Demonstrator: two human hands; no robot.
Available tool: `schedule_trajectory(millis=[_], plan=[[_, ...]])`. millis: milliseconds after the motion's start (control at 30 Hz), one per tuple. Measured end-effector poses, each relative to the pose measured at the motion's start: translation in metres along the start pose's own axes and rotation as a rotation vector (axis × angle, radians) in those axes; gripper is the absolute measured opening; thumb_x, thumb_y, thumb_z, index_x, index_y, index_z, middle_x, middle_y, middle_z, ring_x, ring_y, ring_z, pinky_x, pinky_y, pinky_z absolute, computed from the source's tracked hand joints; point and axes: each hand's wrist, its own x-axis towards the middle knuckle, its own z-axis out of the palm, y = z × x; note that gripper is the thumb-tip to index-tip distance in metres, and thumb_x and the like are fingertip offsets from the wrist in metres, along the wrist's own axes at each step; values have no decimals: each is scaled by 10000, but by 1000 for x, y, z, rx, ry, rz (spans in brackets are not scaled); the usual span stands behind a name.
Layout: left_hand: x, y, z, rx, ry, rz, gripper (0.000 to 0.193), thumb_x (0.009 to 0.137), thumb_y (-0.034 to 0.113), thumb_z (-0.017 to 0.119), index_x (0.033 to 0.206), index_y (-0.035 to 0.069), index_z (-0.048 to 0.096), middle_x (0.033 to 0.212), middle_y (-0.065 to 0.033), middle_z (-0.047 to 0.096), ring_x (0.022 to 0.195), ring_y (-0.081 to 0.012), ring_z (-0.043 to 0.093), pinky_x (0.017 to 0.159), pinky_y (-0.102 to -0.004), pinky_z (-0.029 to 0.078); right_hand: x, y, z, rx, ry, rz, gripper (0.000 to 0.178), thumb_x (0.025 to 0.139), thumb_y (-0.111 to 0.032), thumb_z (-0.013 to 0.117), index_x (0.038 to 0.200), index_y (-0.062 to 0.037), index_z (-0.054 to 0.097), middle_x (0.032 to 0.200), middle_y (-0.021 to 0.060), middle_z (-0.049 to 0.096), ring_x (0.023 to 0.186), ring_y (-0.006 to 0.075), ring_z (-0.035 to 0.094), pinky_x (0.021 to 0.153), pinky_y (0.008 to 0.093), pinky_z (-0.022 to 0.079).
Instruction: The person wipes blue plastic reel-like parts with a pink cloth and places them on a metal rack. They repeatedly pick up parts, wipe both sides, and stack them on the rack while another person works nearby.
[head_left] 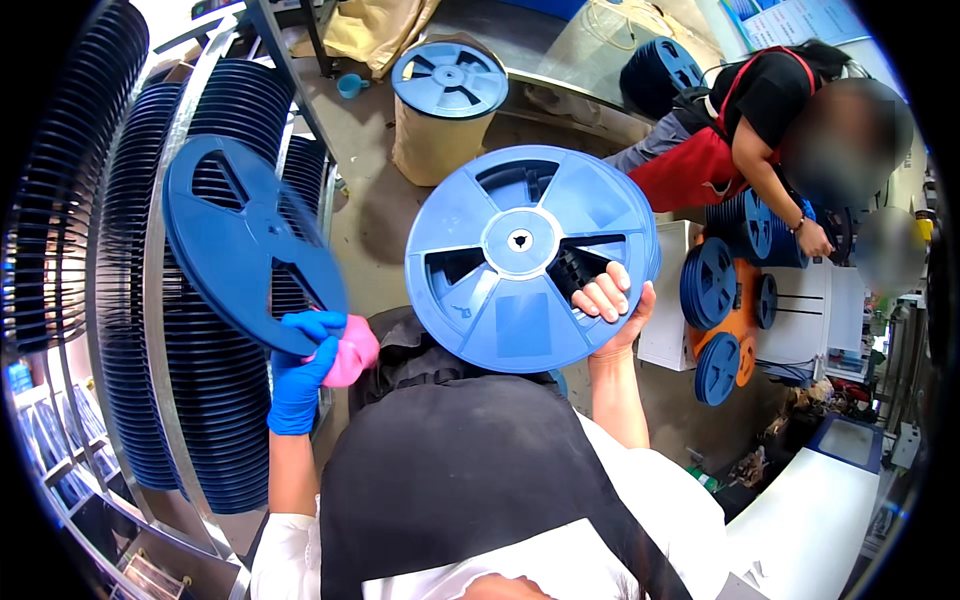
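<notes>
My left hand (298,372), in a blue glove, is closed on the lower rim of a thin blue reel (222,255), which is tilted in front of the rack. A bunched pink cloth (354,352) is pressed in the same hand. In front of my chest, my bare right hand (622,318) grips a blue spoked reel (525,335) by its lower right side, fingers hooked over the edge of a cut-out. Layered edges show at this reel's right side, so several may be stacked together; I cannot tell for sure.
On the left stands a metal rack (160,270) packed with rows of dark blue reels. Ahead, another reel (450,78) lies on a tan bin (440,145). At right, a person (765,125) bends beside an orange machine (742,310) with mounted reels. A white cabinet (800,520) stands lower right.
</notes>
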Motion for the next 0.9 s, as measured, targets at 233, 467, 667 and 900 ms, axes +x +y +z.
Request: schedule_trajectory(millis=[233, 467, 667, 900], plan=[[9, 14, 47, 695, -228, 205, 288, 763, 71, 722, 1020, 133, 608, 1309, -115, 572, 996, -262, 641, 827, -323, 504, 11, 9, 12, 50, 28, 33, 308, 876, -401, 596, 836, -124, 467, 606, -40, 479, 557, 86, 468, 647, 276, 385], [19, 2, 80, 902, -623, 495, 423, 735, 40, 642, 1134, 170, 589, 1112, -24, 626, 708, -244, 642, 608, -351, 514, 25, 21, 17, 17, 177, 80, 323, 857, -395, 589, 797, -93, 489, 638, -10, 397, 588, 139, 389, 596, 286, 367], [17, -9, 83, 772, -394, 486, 392, 672, 35, 678, 1048, 132, 620, 917, -52, 655, 696, -262, 625, 612, -328, 485, 36, 22, 26, -8, 108, 145, 486, 918, -435, 540, 1143, -4, 554, 832, 81, 609, 771, 217, 605, 755, 359, 512], [18, 7, 21, -354, -224, -322, 305, 771, 65, 669, 1054, -33, 607, 983, -139, 672, 910, -241, 653, 901, -376, 505, 44, 23, 36, -287, 343, 170, 448, 889, -313, 611, 1174, 28, 555, 775, 40, 571, 761, 198, 570, 743, 350, 494]])
